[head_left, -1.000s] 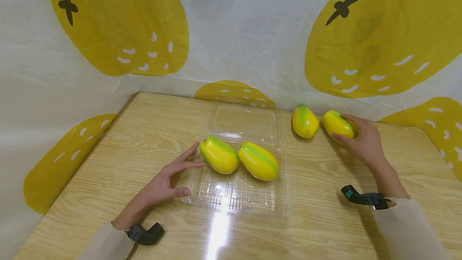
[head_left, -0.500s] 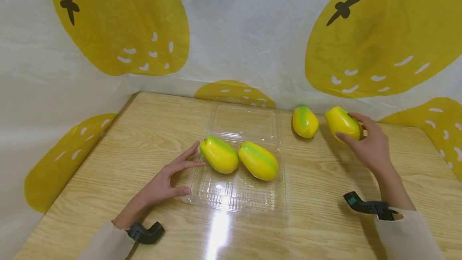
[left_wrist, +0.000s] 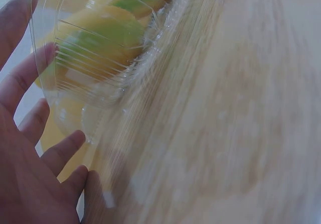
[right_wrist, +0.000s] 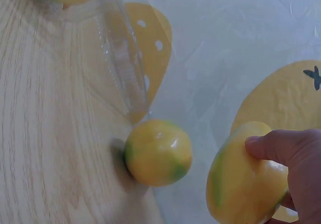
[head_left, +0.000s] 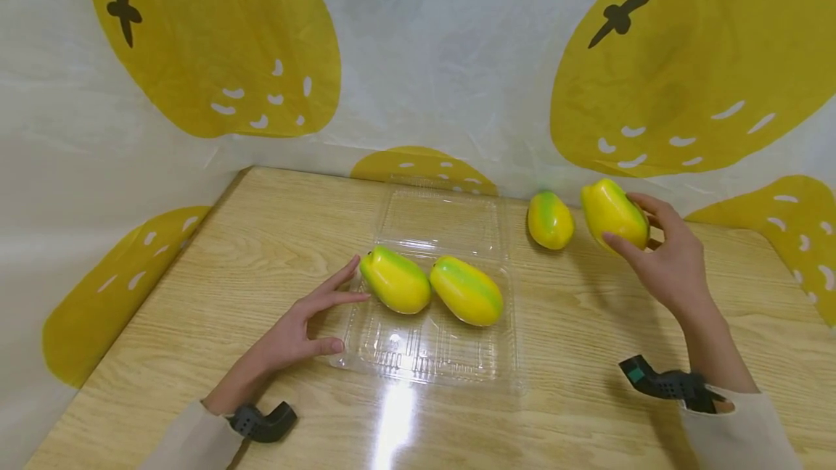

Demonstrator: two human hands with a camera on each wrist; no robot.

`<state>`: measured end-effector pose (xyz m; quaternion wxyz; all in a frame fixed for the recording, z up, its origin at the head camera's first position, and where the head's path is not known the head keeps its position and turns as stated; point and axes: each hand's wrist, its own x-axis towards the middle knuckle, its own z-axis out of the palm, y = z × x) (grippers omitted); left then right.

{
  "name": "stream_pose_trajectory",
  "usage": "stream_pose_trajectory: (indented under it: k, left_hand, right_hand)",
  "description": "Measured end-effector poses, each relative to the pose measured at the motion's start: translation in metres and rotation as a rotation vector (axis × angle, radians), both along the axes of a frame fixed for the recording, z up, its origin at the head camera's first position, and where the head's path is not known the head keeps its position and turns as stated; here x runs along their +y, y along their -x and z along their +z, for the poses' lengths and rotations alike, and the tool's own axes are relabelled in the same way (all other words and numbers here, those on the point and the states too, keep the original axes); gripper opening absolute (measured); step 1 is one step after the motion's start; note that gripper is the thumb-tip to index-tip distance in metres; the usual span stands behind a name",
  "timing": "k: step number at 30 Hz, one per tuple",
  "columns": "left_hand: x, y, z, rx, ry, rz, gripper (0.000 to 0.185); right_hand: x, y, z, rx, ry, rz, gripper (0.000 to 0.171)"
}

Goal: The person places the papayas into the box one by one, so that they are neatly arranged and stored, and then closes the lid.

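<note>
My right hand [head_left: 673, 263] grips a glossy yellow-green papaya [head_left: 610, 212], held above the table at the back right. In the right wrist view the thumb presses on the held papaya [right_wrist: 241, 184]. A second papaya [head_left: 551, 222] rests on the table just left of it. Two more, a left papaya [head_left: 395, 281] and a right papaya [head_left: 466, 292], lie side by side in the base of a clear plastic clamshell container [head_left: 451, 376]. Beside the container's left edge, my left hand [head_left: 294, 325] has its fingers spread, with fingertips at the plastic wall.
The container's clear lid [head_left: 444, 220] lies folded back toward the rear. A wood-grain table [head_left: 562, 412] carries everything. Behind it hangs a white cloth [head_left: 444, 56] with large yellow fruit prints, meeting the table's back edge.
My right hand has lifted the papaya off the table and moved it slightly left in the last half second. The left hand and the papayas in the container stay put.
</note>
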<state>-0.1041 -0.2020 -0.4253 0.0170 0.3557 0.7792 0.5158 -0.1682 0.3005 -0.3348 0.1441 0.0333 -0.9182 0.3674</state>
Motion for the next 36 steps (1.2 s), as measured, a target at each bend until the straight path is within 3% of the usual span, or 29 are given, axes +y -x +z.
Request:
stream_pose_trajectory:
  k: [16, 36]
  left_hand:
    - [0.000, -0.001, 0.000, 0.001, -0.008, -0.003, 0.061]
    - [0.001, -0.001, 0.001, 0.009, -0.012, -0.003, 0.062]
  right_hand:
    - [-0.031, -0.014, 0.019, 0.100, 0.003, 0.105, 0.067]
    - [-0.072, -0.026, 0.028, 0.212, 0.032, 0.234, 0.072]
